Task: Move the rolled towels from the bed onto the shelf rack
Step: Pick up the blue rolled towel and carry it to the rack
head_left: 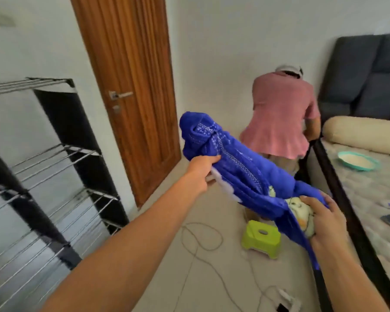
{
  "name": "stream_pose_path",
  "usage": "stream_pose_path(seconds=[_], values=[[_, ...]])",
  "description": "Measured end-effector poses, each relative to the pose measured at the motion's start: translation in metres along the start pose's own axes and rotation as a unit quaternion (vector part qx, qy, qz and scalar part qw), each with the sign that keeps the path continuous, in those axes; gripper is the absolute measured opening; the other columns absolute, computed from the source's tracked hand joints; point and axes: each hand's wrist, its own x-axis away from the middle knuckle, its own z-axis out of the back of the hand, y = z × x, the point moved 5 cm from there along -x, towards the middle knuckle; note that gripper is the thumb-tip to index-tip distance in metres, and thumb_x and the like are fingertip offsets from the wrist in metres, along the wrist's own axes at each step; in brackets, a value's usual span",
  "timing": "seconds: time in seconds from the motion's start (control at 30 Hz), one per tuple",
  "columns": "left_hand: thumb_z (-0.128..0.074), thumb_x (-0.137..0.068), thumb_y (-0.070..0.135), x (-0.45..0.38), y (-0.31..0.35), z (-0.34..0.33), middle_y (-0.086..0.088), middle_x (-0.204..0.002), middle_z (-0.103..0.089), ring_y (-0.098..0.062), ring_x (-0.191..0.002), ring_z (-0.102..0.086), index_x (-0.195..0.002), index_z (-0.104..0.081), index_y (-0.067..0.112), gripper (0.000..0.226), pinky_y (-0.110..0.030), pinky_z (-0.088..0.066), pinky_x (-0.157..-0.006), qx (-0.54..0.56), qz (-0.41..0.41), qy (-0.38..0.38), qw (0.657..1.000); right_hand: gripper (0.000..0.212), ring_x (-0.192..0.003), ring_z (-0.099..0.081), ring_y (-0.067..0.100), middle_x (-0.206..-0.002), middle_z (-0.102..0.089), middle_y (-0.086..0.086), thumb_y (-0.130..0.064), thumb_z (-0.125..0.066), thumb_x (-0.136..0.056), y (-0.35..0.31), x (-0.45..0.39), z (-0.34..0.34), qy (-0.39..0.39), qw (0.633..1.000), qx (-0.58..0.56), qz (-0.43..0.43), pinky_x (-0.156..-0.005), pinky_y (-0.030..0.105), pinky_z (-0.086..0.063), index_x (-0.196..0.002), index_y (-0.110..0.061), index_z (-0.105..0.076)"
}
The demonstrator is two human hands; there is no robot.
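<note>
A rolled blue towel (239,174) with white stitching and a cartoon print hangs in the air between my hands, over the floor. My left hand (200,172) grips its far end, arm stretched toward the shelf rack. My right hand (322,219) holds the near end, where a loose flap droops down. The black shelf rack (61,154) with metal-rod shelves stands at the left against the wall; the shelves I can see are bare. The bed (369,190) lies at the right edge.
A person in a pink top (282,118) bends over beside the bed's head. A green stool (260,238) and loose cables (200,242) lie on the floor. A wooden door (131,86) is shut behind. On the bed lie a bolster (365,134) and a teal bowl (358,162).
</note>
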Motion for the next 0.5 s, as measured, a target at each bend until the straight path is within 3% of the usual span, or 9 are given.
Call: stream_pose_path(seconds=[0.13, 0.2, 0.27, 0.33, 0.4, 0.5], values=[[-0.061, -0.088, 0.014, 0.002, 0.022, 0.106, -0.006, -0.102, -0.069, -0.025, -0.1, -0.064, -0.091, -0.059, 0.019, 0.006, -0.041, -0.051, -0.091, 0.051, -0.026, 0.095, 0.994, 0.048, -0.073, -0.063, 0.027, -0.114, -0.066, 0.024, -0.005, -0.069, -0.074, 0.033, 0.012, -0.102, -0.116, 0.992, 0.02, -0.036, -0.074, 0.049, -0.056, -0.12, -0.014, -0.059], [-0.058, -0.09, 0.012, 0.004, 0.031, 0.151, -0.007, -0.097, -0.068, -0.024, -0.092, -0.066, -0.09, -0.056, 0.019, 0.008, -0.04, -0.056, -0.082, 0.086, -0.033, 0.131, 0.987, 0.05, -0.078, -0.063, 0.031, -0.115, -0.065, 0.023, -0.006, -0.07, -0.074, 0.049, 0.018, -0.15, -0.162, 0.985, 0.031, -0.052, -0.079, 0.058, -0.053, -0.122, -0.015, -0.058], [-0.057, -0.091, 0.01, 0.005, 0.039, 0.189, -0.005, -0.089, -0.066, -0.021, -0.079, -0.064, -0.088, -0.05, 0.021, 0.013, -0.037, -0.053, -0.064, 0.11, -0.041, 0.167, 0.979, 0.044, -0.082, -0.063, 0.032, -0.11, -0.066, 0.02, -0.005, -0.07, -0.077, 0.064, 0.022, -0.196, -0.206, 0.976, 0.033, -0.068, -0.081, 0.058, -0.053, -0.117, -0.017, -0.056], [-0.059, -0.089, 0.011, 0.003, 0.048, 0.223, -0.006, -0.095, -0.066, -0.024, -0.087, -0.064, -0.102, -0.052, 0.019, 0.016, -0.039, -0.054, -0.072, 0.123, -0.056, 0.207, 0.969, 0.039, -0.075, -0.062, 0.028, -0.097, -0.065, 0.011, -0.004, -0.068, -0.08, 0.076, 0.026, -0.239, -0.249, 0.964, 0.036, -0.08, -0.076, 0.049, -0.054, -0.111, -0.023, -0.052], [-0.06, -0.088, 0.012, -0.002, 0.058, 0.252, -0.008, -0.102, -0.065, -0.026, -0.095, -0.064, -0.12, -0.048, 0.015, 0.035, -0.044, -0.053, -0.086, 0.134, -0.069, 0.253, 0.956, 0.044, -0.072, -0.06, 0.022, -0.09, -0.062, 0.005, -0.004, -0.067, -0.082, 0.086, 0.024, -0.276, -0.282, 0.954, 0.041, -0.088, -0.078, 0.047, -0.052, -0.117, -0.023, -0.05], [-0.058, -0.09, 0.011, -0.013, 0.072, 0.283, -0.008, -0.096, -0.062, -0.023, -0.085, -0.062, -0.114, -0.045, 0.015, 0.028, -0.037, -0.053, -0.071, 0.142, -0.076, 0.297, 0.941, 0.041, -0.081, -0.063, 0.03, -0.107, -0.066, 0.016, -0.005, -0.069, -0.08, 0.099, 0.019, -0.326, -0.332, 0.938, 0.047, -0.086, -0.09, 0.057, -0.05, -0.115, -0.019, -0.053]])
